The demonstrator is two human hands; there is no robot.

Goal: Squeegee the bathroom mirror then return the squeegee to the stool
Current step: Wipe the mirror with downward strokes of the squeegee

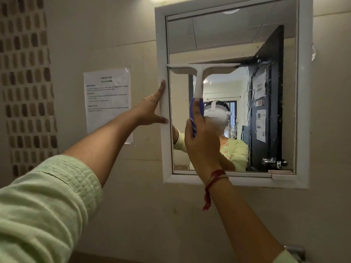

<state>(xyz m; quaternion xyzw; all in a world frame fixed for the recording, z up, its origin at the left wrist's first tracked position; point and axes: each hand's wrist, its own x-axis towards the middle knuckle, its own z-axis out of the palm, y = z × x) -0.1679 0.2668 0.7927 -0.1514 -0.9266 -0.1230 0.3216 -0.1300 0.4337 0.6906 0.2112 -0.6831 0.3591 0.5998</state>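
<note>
While the mirror [266,44] hangs on the tiled wall [114,35], droplets cover its right side. Squeegee [201,70] blade lies horizontal on the left glass, handle pointing down into the right hand [203,145], fingers wrapped tight. Left hand [152,109] is spread flat against the frame [163,44], holding nothing. Stool not visible.

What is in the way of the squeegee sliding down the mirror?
Nothing visible. The right hand holds the squeegee against the mirror, and the glass below is bare. The left hand rests on the frame, off to the side.
</note>
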